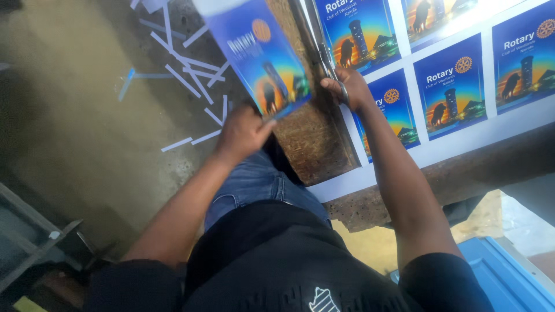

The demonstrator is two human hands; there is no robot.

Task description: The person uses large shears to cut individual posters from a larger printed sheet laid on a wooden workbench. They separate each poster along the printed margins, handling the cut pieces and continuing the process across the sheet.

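Note:
My left hand [243, 134] grips the lower edge of a cut blue printed card [257, 58] and holds it out over the floor, left of the worktable. My right hand [347, 88] is closed around a thin metal cutting blade [326, 63], resting on a large white printed sheet [451, 147]. That sheet carries several identical blue pennant-shaped prints and lies on a brown chipboard table [315, 138]. The blade sits at the sheet's left edge, beside one of the prints [393, 112].
Several white and blue paper offcut strips [185, 75] lie scattered on the concrete floor [75, 115]. A grey metal frame [34, 242] stands at lower left. A blue box [503, 277] sits at lower right, under the table's rough edge [462, 173].

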